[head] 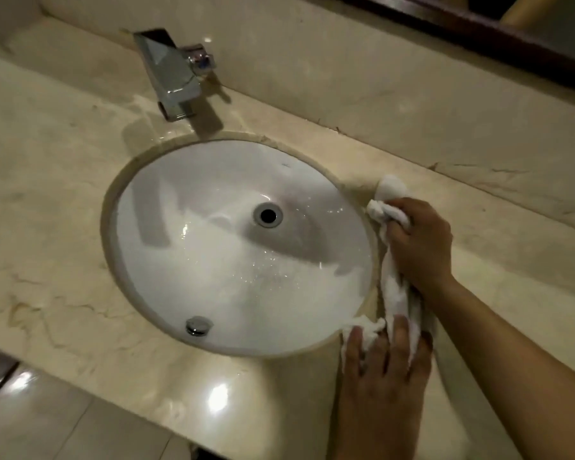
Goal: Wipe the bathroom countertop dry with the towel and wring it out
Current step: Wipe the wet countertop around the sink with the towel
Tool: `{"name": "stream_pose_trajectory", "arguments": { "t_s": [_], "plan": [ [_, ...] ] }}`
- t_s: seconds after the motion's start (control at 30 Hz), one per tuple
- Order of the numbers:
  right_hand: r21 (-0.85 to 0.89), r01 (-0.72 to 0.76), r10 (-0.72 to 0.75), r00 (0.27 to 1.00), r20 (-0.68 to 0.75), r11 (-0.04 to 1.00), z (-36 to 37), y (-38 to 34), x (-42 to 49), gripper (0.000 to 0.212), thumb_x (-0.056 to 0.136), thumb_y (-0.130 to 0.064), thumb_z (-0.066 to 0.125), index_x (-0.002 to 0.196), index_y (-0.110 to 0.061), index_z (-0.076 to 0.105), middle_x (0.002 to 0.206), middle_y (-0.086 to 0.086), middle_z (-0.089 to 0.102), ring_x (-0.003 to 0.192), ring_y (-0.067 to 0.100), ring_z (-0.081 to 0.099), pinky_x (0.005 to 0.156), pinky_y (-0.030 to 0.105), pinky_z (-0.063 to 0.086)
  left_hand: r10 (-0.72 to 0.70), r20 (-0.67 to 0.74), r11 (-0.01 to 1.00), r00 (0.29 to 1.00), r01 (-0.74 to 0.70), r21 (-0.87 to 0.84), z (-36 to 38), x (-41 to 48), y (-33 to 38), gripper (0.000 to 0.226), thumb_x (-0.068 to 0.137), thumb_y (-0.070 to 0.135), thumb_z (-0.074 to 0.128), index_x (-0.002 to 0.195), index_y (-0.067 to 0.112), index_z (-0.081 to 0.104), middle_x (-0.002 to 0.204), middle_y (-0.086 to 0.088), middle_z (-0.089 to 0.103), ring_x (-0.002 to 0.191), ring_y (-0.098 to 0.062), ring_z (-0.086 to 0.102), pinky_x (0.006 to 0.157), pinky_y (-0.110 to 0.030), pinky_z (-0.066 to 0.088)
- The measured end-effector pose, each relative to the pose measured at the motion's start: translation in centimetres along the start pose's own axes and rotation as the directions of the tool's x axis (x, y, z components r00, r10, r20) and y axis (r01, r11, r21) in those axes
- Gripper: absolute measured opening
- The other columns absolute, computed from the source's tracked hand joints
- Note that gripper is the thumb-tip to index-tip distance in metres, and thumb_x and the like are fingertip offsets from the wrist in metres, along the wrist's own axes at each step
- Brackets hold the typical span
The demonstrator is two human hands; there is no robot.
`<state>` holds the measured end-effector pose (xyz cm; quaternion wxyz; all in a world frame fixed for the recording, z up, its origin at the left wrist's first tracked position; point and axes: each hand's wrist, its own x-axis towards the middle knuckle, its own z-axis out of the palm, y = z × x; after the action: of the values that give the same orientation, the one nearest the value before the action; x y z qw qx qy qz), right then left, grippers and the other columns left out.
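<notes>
One towel point(395, 293), twisted long, both my hands on it.
It lies on the surface point(63, 161) along the one sink's point(213, 180) right rim, long axis running from near edge to back. My right hand point(419, 240) clenches its far end; my left hand point(385, 370) presses the near end, fingers straight. The basin lies just left.

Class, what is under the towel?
The towel lies on the countertop along the sink rim. The right hand grips its far end and the left hand presses its near end. The stone beneath is covered.
</notes>
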<state>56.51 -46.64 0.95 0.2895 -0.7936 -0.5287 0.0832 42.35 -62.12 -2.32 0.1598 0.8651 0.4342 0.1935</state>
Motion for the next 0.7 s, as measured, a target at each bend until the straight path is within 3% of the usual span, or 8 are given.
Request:
{"name": "stream_pose_trajectory", "arguments": {
  "t_s": [0.07,0.17,0.23,0.3,0.37,0.43,0.53,0.7],
  "plan": [
    [0.025,0.012,-0.013,1.000,0.009,1.000,1.0,-1.5,0.1,0.036,0.092,-0.021,0.053,0.121,-0.016,0.074,0.118,0.008,0.072,0.104,0.026,0.065,0.088,0.028,0.044,0.013,-0.010,1.000,1.000,-0.013,0.003,-1.4,0.1,-2.2,0.048,0.102,0.012,0.038,0.130,0.034,0.069,0.140,-0.003,0.067,0.104,-0.019,0.071,0.103,-0.046,0.056],
    [0.119,-0.047,0.051,0.998,-0.032,0.992,0.8,-3.6,-1.7,0.037,0.091,-0.014,0.054,0.122,-0.013,0.073,0.120,0.010,0.071,0.108,0.025,0.063,0.090,0.025,0.041,0.074,-0.098,0.985,0.992,-0.088,-0.148,-4.3,-0.8,-7.2,0.040,0.092,0.025,0.064,0.130,0.035,0.067,0.133,-0.001,0.071,0.098,-0.019,0.073,0.096,-0.035,0.057],
    [0.197,-0.111,0.127,0.990,-0.069,0.974,0.5,-5.5,-3.8,0.036,0.092,-0.012,0.053,0.123,-0.014,0.072,0.121,0.007,0.069,0.109,0.020,0.061,0.094,0.028,0.042,0.213,-0.055,0.966,0.976,-0.218,-0.137,-7.7,-1.3,-12.7,0.056,0.084,0.025,0.074,0.138,0.031,0.060,0.142,-0.001,0.065,0.108,-0.023,0.070,0.099,-0.035,0.049],
    [0.302,-0.172,0.198,0.979,-0.056,0.938,0.9,-8.8,-6.4,0.038,0.091,-0.016,0.051,0.122,-0.020,0.072,0.120,0.001,0.067,0.111,0.016,0.059,0.096,0.030,0.043,0.308,0.039,0.951,0.951,-0.306,-0.051,-13.0,-1.6,-19.7,0.077,0.075,0.011,0.081,0.145,0.027,0.052,0.151,-0.002,0.057,0.121,-0.025,0.063,0.103,-0.036,0.045],
    [0.378,-0.208,0.219,0.976,0.013,0.902,2.5,-13.3,-9.0,0.035,0.092,-0.018,0.053,0.119,-0.025,0.074,0.120,-0.002,0.063,0.113,0.014,0.057,0.098,0.026,0.040,0.231,0.027,0.972,0.973,-0.232,0.044,-18.6,-1.4,-25.9,0.092,0.067,0.000,0.085,0.148,0.023,0.050,0.148,-0.007,0.056,0.126,-0.029,0.059,0.105,-0.039,0.045],
    [0.430,-0.217,0.188,0.976,0.109,0.877,5.1,-19.0,-11.4,0.032,0.091,-0.021,0.052,0.112,-0.033,0.073,0.117,-0.003,0.056,0.112,0.016,0.056,0.095,0.024,0.038,0.120,-0.033,0.989,0.992,-0.117,0.095,-23.7,-1.1,-30.7,0.076,0.073,-0.003,0.076,0.145,0.013,0.056,0.138,-0.014,0.062,0.122,-0.034,0.061,0.102,-0.043,0.047],
    [0.481,-0.188,0.107,0.976,0.191,0.857,9.5,-27.6,-13.8,0.032,0.088,-0.023,0.047,0.106,-0.039,0.068,0.117,-0.008,0.045,0.111,0.017,0.052,0.093,0.029,0.042,0.100,-0.051,0.972,0.994,-0.086,0.217,-29.2,-0.4,-37.0,0.043,0.087,0.000,0.054,0.127,0.000,0.067,0.126,-0.019,0.068,0.114,-0.039,0.065,0.097,-0.045,0.049],
    [0.392,-0.227,0.087,0.935,0.343,0.891,16.2,-38.4,-13.4,0.034,0.106,-0.033,0.044,0.139,-0.030,0.050,0.153,-0.018,0.012,0.134,0.010,0.033,0.099,0.015,0.029,0.129,-0.042,0.923,0.991,-0.104,0.371,-34.6,3.2,-48.1,0.035,0.100,0.012,0.046,0.125,-0.004,0.066,0.129,-0.026,0.065,0.116,-0.042,0.062,0.100,-0.047,0.047]
  ]
}}
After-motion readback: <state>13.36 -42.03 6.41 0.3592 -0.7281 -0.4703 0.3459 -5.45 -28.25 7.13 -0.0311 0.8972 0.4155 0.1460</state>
